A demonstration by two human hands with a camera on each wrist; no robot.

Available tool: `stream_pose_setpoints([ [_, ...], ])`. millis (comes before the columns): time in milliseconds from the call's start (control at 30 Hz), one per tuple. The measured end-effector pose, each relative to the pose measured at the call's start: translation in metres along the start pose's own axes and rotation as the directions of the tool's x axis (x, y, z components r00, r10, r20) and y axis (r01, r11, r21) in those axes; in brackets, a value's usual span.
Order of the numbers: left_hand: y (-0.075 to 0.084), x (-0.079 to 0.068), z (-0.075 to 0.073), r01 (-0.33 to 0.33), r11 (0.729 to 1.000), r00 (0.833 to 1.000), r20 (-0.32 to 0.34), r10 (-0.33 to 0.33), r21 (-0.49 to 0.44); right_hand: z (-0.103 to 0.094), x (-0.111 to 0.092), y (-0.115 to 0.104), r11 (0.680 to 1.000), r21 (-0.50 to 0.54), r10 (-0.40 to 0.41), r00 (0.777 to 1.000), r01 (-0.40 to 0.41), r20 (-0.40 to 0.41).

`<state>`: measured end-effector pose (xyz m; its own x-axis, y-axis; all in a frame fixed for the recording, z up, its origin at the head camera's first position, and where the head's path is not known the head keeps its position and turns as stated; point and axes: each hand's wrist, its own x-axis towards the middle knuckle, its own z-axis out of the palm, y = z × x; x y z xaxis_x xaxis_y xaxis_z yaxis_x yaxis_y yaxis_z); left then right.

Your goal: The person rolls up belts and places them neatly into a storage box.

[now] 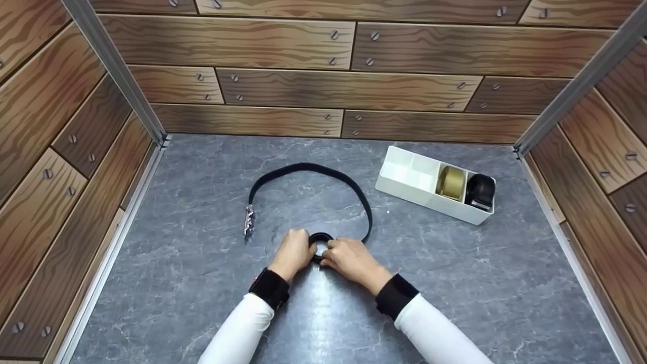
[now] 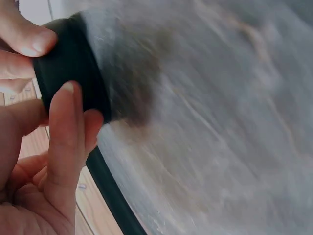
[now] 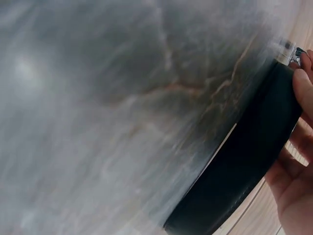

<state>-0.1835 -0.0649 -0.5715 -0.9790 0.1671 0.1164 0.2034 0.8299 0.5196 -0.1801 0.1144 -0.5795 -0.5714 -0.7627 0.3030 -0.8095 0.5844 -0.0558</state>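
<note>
A black belt point(image 1: 303, 166) lies on the grey marbled surface in a wide arc. Its ornate silver buckle point(image 1: 249, 221) rests at the left end of the arc. The other end is wound into a small round coil point(image 1: 320, 236) close in front of the person. My left hand point(image 1: 294, 253) grips the coil's left side, thumb and fingers around the band. From the right, my right hand point(image 1: 350, 259) pinches the coil's near edge. In the left wrist view, fingers of both hands hold the wound belt point(image 2: 73, 63). The right wrist view shows fingers along the band point(image 3: 249, 142).
A white divided box point(image 1: 429, 199) stands at the back right. In its right-hand compartments sit a gold-coloured roll point(image 1: 451, 182) and a black roll point(image 1: 480, 189). Wood-patterned walls point(image 1: 283, 86) with metal corner posts enclose the surface on the back and sides.
</note>
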Motion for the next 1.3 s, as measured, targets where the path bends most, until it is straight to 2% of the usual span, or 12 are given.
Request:
stream_pose_setpoints([
  [67, 0.001, 0.0, 0.0, 0.004, 1.0, 1.0, 0.01, -0.004, 0.0, 0.001, 0.0, 0.0, 1.0, -0.01, -0.011, 1.0, 0.011, -0.005],
  [133, 0.003, 0.001, 0.0, -0.003, 1.0, 1.0, 0.019, 0.002, 0.018, -0.001, -0.001, 0.001, 1.0, 0.001, -0.03, 0.999, 0.03, 0.024],
  [300, 0.004, 0.002, -0.001, -0.07, 0.994, 0.996, 0.055, 0.066, 0.083, -0.016, -0.002, 0.01, 0.99, 0.142, -0.051, 0.977, 0.022, 0.207],
  [433, 0.003, 0.002, -0.001, -0.119, 0.985, 0.991, 0.078, 0.11, 0.122, -0.023, -0.001, 0.015, 0.973, 0.232, -0.077, 0.96, 0.013, 0.268],
  [567, 0.002, 0.001, -0.001, -0.12, 0.987, 0.992, 0.063, 0.114, 0.109, -0.022, 0.0, 0.014, 0.974, 0.225, -0.078, 0.963, 0.018, 0.259],
  [767, 0.002, -0.002, -0.002, -0.033, 0.999, 0.998, 0.052, 0.032, 0.031, -0.017, 0.0, 0.01, 0.985, 0.173, -0.045, 0.979, 0.01, 0.2],
  [933, 0.002, -0.001, -0.003, -0.066, 0.997, 0.997, 0.048, 0.064, 0.04, -0.014, -0.002, 0.01, 0.983, 0.18, -0.06, 0.986, 0.03, 0.158],
  [1200, -0.001, 0.0, -0.006, -0.118, 0.988, 0.991, 0.08, 0.11, 0.098, -0.014, -0.003, 0.012, 0.98, 0.195, -0.08, 0.981, 0.044, 0.179],
  [1300, -0.001, 0.0, -0.006, -0.101, 0.992, 0.992, 0.079, 0.096, 0.073, -0.014, -0.002, 0.01, 0.985, 0.163, -0.076, 0.982, 0.047, 0.174],
])
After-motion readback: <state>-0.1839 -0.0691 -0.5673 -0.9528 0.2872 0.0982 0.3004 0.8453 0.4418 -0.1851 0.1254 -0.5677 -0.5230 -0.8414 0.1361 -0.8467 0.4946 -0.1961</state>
